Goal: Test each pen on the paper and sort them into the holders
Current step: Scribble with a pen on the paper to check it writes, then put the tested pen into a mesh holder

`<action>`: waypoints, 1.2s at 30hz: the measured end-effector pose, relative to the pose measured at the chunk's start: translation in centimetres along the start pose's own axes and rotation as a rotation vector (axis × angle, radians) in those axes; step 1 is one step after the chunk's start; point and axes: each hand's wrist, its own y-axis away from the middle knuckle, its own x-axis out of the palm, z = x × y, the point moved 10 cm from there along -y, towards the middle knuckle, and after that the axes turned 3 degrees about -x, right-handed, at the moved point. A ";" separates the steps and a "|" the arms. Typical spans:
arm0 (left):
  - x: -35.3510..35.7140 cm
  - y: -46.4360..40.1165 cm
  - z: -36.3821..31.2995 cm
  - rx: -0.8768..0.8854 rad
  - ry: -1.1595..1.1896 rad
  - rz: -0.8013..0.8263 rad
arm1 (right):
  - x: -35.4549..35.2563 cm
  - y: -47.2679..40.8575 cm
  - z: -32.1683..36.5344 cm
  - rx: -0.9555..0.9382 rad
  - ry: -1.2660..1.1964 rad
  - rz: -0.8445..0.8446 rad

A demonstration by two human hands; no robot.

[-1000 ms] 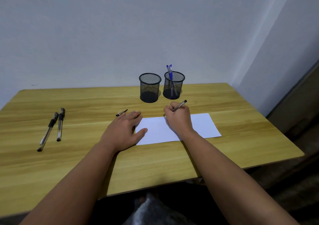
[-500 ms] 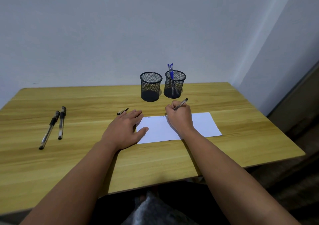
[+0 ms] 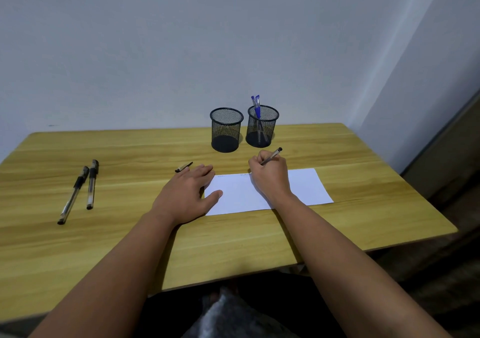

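My right hand (image 3: 270, 175) grips a thin pen (image 3: 272, 156) with its tip down at the far edge of the white paper (image 3: 304, 187), where faint scribbles show. My left hand (image 3: 188, 193) lies flat, fingers straight, pressing the paper's left edge. A black pen cap (image 3: 183, 167) lies just beyond the left fingertips. Two black mesh holders stand behind: the left holder (image 3: 226, 130) looks empty, the right holder (image 3: 261, 126) has two blue-capped pens (image 3: 255, 104). Two capped black pens (image 3: 82, 188) lie at the table's left.
The wooden table (image 3: 130, 234) runs to a pale wall behind and a corner at the right. Its front edge crosses in front of my lap, and its right edge drops off beside a dark floor.
The right hand shifted slightly along the paper's far edge with the pen. The left hand has stayed on the paper; the view drifted a little.
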 end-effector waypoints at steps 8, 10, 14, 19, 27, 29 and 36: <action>-0.1 0.0 0.0 -0.004 0.003 -0.001 | -1.2 -0.5 -1.0 0.141 -0.241 -0.082; -0.1 0.0 0.0 -0.004 0.006 -0.003 | -1.5 -0.7 -1.2 0.165 -0.264 -0.104; -0.1 0.1 0.0 -0.006 0.004 -0.007 | -1.4 -0.8 -1.2 0.195 -0.298 -0.081; -0.7 0.3 -0.7 -0.003 -0.003 -0.009 | -1.3 -0.7 -0.2 0.249 -0.348 -0.085; -5.6 1.1 0.3 -0.090 0.008 -0.337 | -2.2 -1.0 6.8 0.075 -0.248 -0.028; -6.3 0.8 2.1 -0.191 -0.122 -0.349 | -1.9 -0.6 7.4 0.149 -0.326 0.073; -5.3 0.2 6.0 -0.412 -0.216 -0.166 | -2.7 0.5 7.2 0.193 -0.331 0.082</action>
